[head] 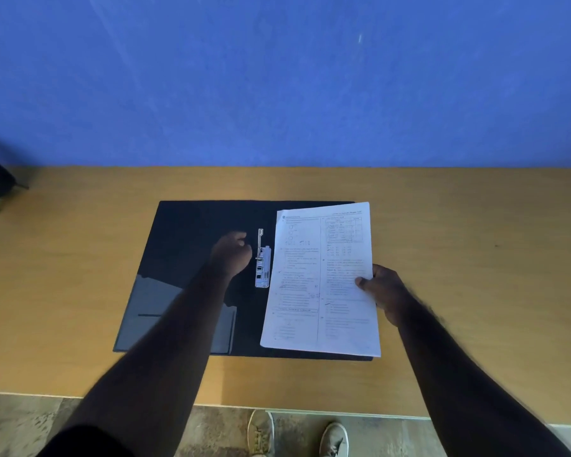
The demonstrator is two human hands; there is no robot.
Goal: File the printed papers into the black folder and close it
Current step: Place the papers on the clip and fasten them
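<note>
Down at the near edge of the tan wooden worktop (442, 374), both bare forearms reach in from below, and a pair of grey shoes (297, 437) stands on the floor just under that edge. Nearest on the worktop, the flat black card folder (192, 225) lies open at the middle, its left leaf carrying a grey inner pocket (152, 311) towards the near-left corner. The stack of white printed papers (320, 282) lies over the folder's right leaf, tilted a touch and overhanging its right side. The right hand (384, 291) has a grip on the stack's right edge, thumb on top of the sheet, fingers hidden beneath. So we're at the filing step, papers not yet fastened. Further in, the left hand (233, 253) sits curled into a loose fist just beside the silver metal spring clip (262, 267) at the spine, wrist low, forearm stretched across the pocket. Whether it touches the clip's lever, I can't tell; it holds nothing visible. Next, by my reading, that lever needs lifting so the stack can slide left under it, edges squared to the spine, before the left leaf folds over. Beyond the far edge, a blue wall (277, 77)
</note>
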